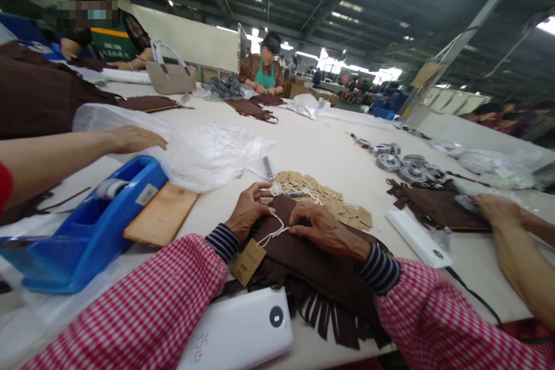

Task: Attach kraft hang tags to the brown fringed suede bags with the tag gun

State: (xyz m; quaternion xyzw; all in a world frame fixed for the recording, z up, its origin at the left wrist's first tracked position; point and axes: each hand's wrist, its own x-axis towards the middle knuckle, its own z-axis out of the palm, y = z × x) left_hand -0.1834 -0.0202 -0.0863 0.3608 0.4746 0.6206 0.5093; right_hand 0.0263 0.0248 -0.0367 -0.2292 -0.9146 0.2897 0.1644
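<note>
A dark brown fringed bag (321,269) lies on the table before me, its fringe toward the near edge. My left hand (250,208) is at the bag's upper left, thumb and fingers closed on the white tag string (277,232). On the other side, my right hand (325,226) rests over the bag and pinches the same string. From it hangs a kraft cardboard tag (248,263), lying at the bag's left side. Just beyond my hands is a spread of similar strung tags (321,191). The tips of my fingers partly hide the string.
A white power bank (243,329) lies near me, another white device (418,237) to the right. At left stand a blue tape dispenser (95,225) and a plastic bag (208,150). Co-workers' hands reach in from left (134,139) and right (498,211). Coiled straps (407,165) lie farther right.
</note>
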